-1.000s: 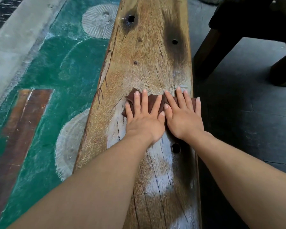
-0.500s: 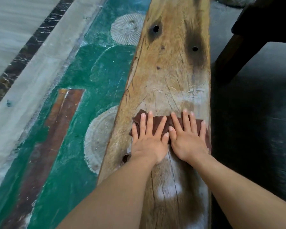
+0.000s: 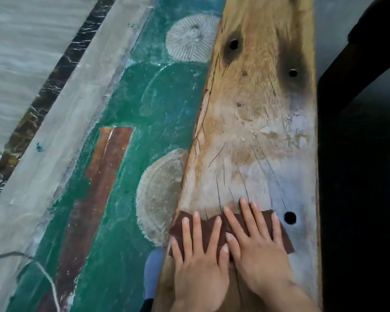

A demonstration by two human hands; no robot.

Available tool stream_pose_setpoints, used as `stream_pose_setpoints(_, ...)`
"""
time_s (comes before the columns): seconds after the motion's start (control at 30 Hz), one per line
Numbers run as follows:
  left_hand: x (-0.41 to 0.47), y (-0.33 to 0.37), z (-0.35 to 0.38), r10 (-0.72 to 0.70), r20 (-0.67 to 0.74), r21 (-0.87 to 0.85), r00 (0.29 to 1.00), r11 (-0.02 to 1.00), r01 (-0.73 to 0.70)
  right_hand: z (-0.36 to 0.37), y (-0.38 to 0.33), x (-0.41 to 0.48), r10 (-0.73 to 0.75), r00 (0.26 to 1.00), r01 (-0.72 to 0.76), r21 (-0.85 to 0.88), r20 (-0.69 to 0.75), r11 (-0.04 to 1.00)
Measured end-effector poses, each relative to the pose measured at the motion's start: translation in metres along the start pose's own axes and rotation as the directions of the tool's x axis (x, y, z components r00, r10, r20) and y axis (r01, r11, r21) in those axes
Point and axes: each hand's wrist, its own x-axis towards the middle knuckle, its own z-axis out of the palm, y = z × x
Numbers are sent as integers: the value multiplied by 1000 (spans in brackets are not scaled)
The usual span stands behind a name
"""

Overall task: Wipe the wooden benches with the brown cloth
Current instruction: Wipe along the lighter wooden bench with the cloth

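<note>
On the near end of the wooden bench (image 3: 257, 113): the brown cloth (image 3: 285, 237) lies flat across the plank. Its left corner reaches the left edge and its right side stops short of the right edge.
Left hand (image 3: 198, 260): open, fingers straight and spread, palm pressing the cloth's left half.
Right hand (image 3: 259, 251): likewise flat and splayed, pressing the right half. The thumbs lie close together.
Hold: neither hand curls round the cloth, so we judge that pressure alone keeps it under the palms.
Risk, slip: on a far push the hands may slide over the cloth and leave it bunched, since nothing pinches it.
Risk, cracks (image 3: 218, 194): dark splits run just far of the fingertips. The weave could snag there, and bare fingertips that overrun the cloth's far edge could pick up splinters.
Risk, hole (image 3: 289, 217): it sits just right of the right little finger. A sideways stroke could drag the cloth's edge into it and catch.
Risk, left edge: the cloth's corner already sits at the plank's edge. A drift left could tip it off toward the green painted floor (image 3: 122, 176).
Risk, coverage: the cloth is narrower than the plank, so straight strokes may miss the right strip.
Unknown: a blue shape (image 3: 153, 273) shows below the left edge. We cannot tell what it is.
</note>
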Motion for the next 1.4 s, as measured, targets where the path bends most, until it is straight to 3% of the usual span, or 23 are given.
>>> stream_pose_setpoints(0.07,24,-9,-5,46,-12,28,999,999,-46,-1,-3,20,36,999,-36,0,-34,999)
stream_pose_setpoints(0.17,64,-15,-17,79,77,-2,994,997,-79,-9,-11,50,138,990,-138,-23,-27,990)
stream_pose_setpoints(0.3,114,-13,-32,93,35,3,995,996,-93,-17,-7,97,140,989,-144,-78,-53,987)
stream_pose_setpoints(0.67,227,12,-63,199,-29,26,980,980,-199,-48,19,201,213,971,-212,17,-112,977)
stream_pose_setpoints(0.97,252,20,-74,208,-26,37,978,978,-207,-62,31,226,183,975,-184,4,-128,983)
stream_pose_setpoints(1.4,210,28,-54,190,-43,48,981,981,-188,-56,45,187,134,986,-134,8,-96,991)
